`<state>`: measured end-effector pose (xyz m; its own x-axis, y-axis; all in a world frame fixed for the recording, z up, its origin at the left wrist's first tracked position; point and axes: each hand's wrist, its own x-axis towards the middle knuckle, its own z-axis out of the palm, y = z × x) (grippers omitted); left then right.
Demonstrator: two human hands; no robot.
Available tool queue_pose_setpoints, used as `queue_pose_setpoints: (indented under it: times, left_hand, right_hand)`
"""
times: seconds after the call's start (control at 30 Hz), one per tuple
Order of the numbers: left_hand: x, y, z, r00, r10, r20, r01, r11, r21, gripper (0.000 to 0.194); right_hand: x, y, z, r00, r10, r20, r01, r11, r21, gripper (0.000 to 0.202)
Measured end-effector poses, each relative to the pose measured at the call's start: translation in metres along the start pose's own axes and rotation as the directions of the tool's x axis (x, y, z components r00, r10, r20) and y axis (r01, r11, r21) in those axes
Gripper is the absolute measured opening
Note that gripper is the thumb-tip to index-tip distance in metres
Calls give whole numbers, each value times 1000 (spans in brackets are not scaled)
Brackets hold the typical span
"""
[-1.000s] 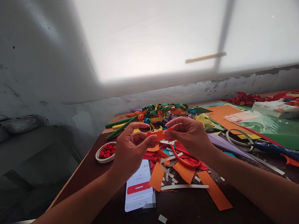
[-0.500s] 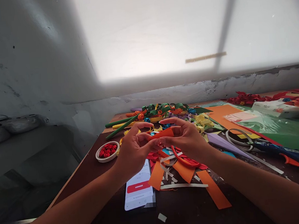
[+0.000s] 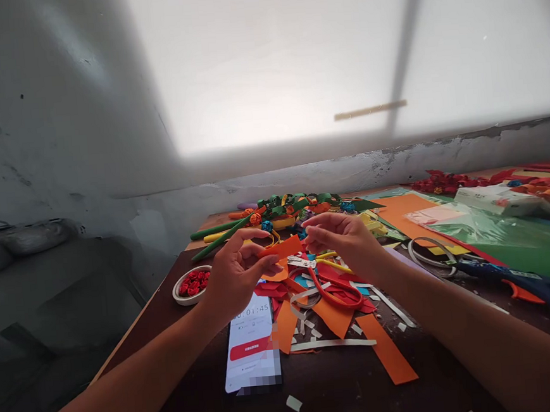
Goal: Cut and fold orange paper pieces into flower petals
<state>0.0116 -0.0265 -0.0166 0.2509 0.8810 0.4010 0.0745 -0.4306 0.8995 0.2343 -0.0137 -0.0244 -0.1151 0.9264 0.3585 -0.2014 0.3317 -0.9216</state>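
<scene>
An orange paper strip (image 3: 288, 248) is pinched between the thumb and fingers of my left hand (image 3: 235, 266), its free end pointing right. My right hand (image 3: 342, 239) is just beyond that end, thumb and fingertips drawn together; whether they hold anything small is hidden. Below the strip lie red-handled scissors (image 3: 338, 295), their blades partly covered by paper. More orange paper strips (image 3: 388, 349) lie on the dark table (image 3: 338, 398), amid red scraps and white paper bits. A phone (image 3: 250, 347) showing a timer rests below my left hand.
A white ring (image 3: 176, 293) holding red folded paper pieces stands at the left. Behind my hands lie green rolls (image 3: 224, 235) and curled colored strips. To the right are a blue-handled tool (image 3: 509, 273), a plastic bag (image 3: 490, 221) and orange sheets (image 3: 399, 212).
My right hand has let go of the orange strip and moved slightly right and up. The strip has opened out flatter in my left hand. The scissors' blades now show.
</scene>
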Motion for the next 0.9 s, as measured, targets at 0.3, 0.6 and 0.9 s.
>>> queue_pose_setpoints:
  times: [0.3, 0.6, 0.9]
  left_hand:
    - [-1, -4, -1, 995, 83, 46, -88, 989, 116, 26]
    - [-3, -6, -5, 975, 216, 62, -224, 911, 347, 16]
    - [-4, 0, -5, 753, 629, 192, -560, 461, 688, 25]
  right_hand:
    - [-3, 4, 8, 981, 114, 157, -129, 988, 85, 34]
    - [-8, 6, 12, 975, 115, 190, -124, 992, 32, 40]
    - [-7, 11, 16, 999, 41, 5, -41, 999, -15, 30]
